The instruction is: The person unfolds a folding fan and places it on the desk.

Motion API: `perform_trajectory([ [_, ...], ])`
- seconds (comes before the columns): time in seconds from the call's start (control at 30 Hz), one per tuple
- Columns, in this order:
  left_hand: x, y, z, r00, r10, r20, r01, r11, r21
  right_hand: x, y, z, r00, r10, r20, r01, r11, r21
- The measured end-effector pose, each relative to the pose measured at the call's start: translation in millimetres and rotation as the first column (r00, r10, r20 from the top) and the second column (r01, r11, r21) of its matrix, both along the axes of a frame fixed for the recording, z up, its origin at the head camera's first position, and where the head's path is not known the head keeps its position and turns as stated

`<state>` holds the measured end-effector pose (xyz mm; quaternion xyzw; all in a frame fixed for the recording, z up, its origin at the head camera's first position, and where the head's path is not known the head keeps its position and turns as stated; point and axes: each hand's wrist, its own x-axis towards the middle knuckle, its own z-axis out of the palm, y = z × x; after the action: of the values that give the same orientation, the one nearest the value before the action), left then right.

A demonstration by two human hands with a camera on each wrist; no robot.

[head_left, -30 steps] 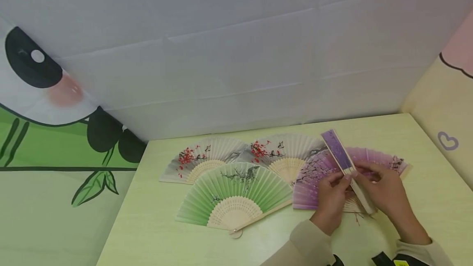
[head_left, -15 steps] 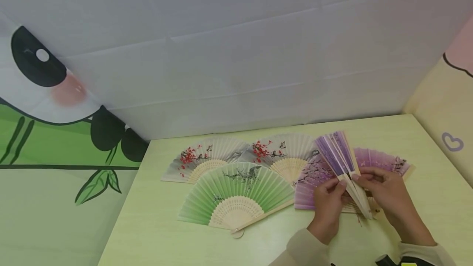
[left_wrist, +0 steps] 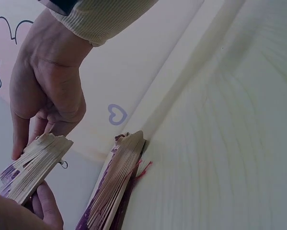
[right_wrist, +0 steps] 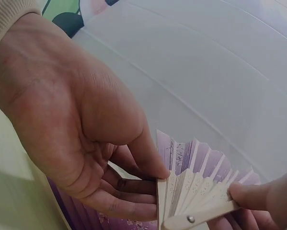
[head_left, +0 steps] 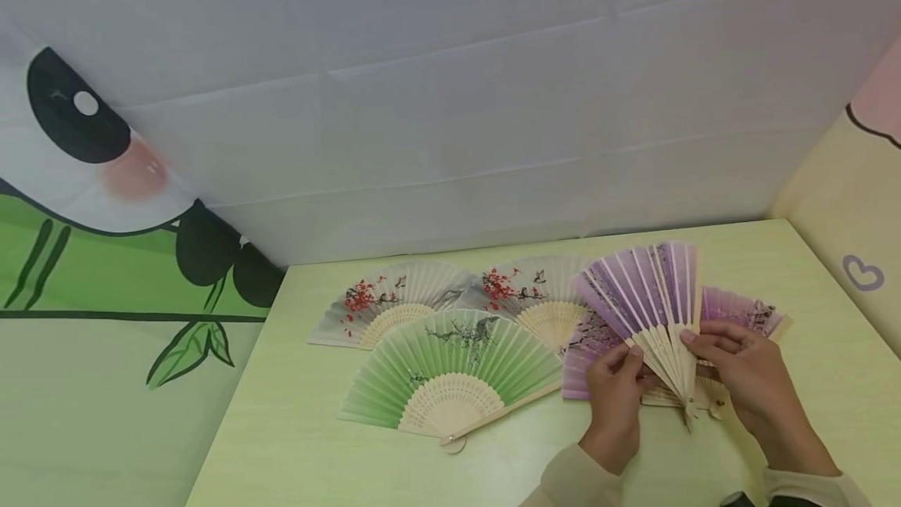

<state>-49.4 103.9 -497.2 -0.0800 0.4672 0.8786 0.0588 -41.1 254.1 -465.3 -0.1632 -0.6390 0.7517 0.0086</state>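
A purple folding fan (head_left: 644,288) with pale wooden ribs is partly spread and raised above the table's right side. My left hand (head_left: 615,397) pinches its left edge between thumb and fingers. On the opposite edge, my right hand (head_left: 749,382) pinches the outer rib, the thumb lying on the front in the right wrist view. Behind and below lies another purple fan (head_left: 739,307), spread on the table and partly covered by the held fan and the hands. In the left wrist view this lying fan (left_wrist: 117,187) shows its ribs and a red tassel (left_wrist: 143,170).
Spread on the table (head_left: 281,413) to the left are a green fan (head_left: 464,350) and two white-grey fans with red blossoms, one at the far left (head_left: 394,296) and one in the middle (head_left: 542,288). A pale cloth wall (head_left: 436,139) rises behind the table.
The held purple fan has gone from folded to partly spread, its left edge swinging left. My left hand has shifted slightly left and down; the other fans lie as before.
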Motion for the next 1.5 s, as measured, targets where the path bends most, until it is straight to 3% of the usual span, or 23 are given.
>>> perform_trajectory([
  [0.23, 2.9, -5.7, 2.9, 1.0, 0.017, 0.018, -0.018, 1.0, 0.011, 3.8, 0, 2.4, 0.998, -0.069, -0.008, 0.068, 0.997, -0.04],
  [0.47, 5.3, -10.0, 5.8, 0.999, 0.049, -0.003, -0.049, 0.999, 0.008, 9.3, 1, 1.7, 0.987, -0.152, -0.049, 0.142, 0.976, -0.165],
  [0.87, 4.7, -9.3, 5.7, 0.997, 0.07, 0.039, -0.072, 0.996, 0.044, 17.0, 8, -3.5, 0.955, -0.297, -0.003, 0.279, 0.899, -0.337],
  [1.13, 4.7, -5.5, 6.1, 0.994, 0.089, 0.062, -0.094, 0.992, 0.084, 20.0, 7, -6.2, 0.93, -0.366, -0.02, 0.322, 0.842, -0.433],
  [1.5, 5.0, 1.5, 6.6, 0.993, 0.1, 0.066, -0.107, 0.986, 0.128, 21.5, 10, -2.1, 0.908, -0.419, 0.025, 0.372, 0.774, -0.513],
])
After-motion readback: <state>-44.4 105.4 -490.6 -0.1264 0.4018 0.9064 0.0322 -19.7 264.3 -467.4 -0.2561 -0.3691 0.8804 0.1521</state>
